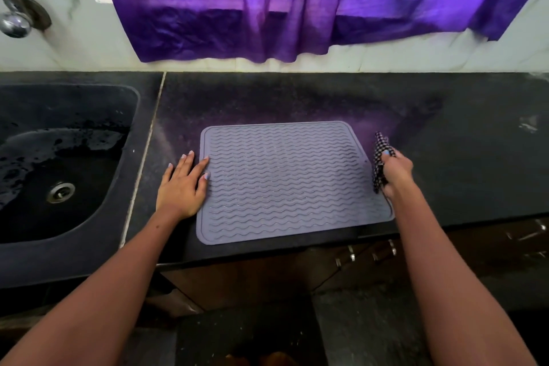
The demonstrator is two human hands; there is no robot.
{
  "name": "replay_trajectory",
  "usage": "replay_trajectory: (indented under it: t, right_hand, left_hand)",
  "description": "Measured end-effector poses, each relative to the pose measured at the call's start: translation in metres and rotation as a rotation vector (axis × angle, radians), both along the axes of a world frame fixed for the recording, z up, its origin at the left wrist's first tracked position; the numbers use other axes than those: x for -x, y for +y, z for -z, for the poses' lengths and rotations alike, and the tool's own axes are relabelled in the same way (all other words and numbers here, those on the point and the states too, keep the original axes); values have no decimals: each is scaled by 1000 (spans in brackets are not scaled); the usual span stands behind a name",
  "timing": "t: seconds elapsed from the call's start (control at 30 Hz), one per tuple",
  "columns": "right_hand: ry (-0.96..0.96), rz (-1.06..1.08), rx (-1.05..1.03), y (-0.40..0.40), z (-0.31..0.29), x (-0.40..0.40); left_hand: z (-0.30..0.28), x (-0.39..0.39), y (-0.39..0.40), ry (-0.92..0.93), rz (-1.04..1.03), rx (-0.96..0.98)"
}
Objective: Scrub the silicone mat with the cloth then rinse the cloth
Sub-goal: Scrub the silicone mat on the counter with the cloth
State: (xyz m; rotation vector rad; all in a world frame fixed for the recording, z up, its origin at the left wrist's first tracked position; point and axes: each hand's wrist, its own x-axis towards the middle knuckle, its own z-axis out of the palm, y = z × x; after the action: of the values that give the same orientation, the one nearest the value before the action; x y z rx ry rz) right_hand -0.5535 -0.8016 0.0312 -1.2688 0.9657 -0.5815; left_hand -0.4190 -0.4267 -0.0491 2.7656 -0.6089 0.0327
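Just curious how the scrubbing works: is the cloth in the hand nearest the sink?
No, the right hand grips the checked cloth, while the left hand by the sink lies flat.

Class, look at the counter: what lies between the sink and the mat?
In the head view, the left hand lies flat on bare counter between sink and mat, fingertips on the mat's edge.

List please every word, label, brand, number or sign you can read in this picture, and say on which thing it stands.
None: no readable text in this view.
silicone mat: only wavy ridges, no writing.
cloth: only a check pattern, held in the right hand.
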Motion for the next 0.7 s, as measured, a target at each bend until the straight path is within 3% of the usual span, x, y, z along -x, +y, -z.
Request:
replay_trajectory:
  t: [0.1, 0.23, 0.33, 0.5, 0.57, 0.63, 0.7]
  right_hand:
    - [284, 29, 472, 16, -8, 18]
    - [608, -420, 985, 49, 40, 41]
    - [698, -471, 1136, 52, 57, 49]
    - [460, -421, 758, 38, 41, 44]
    - [301, -289, 441, 27, 34, 42]
    - [107, -148, -19, 14, 18, 43]
    - [39, -12, -272, 0, 9, 43]
  left_hand:
    - [-1, 0, 0, -1, -1, -7]
    - [-1, 0, 2, -7, 10, 10]
    - [-2, 0, 1, -12, 15, 9]
    - [-3, 1, 0, -6, 11, 28]
    - [-3, -1, 2, 11, 9, 43]
    - [-3, -3, 3, 55, 12, 49]
    - [-5, -4, 3, 106, 4, 35]
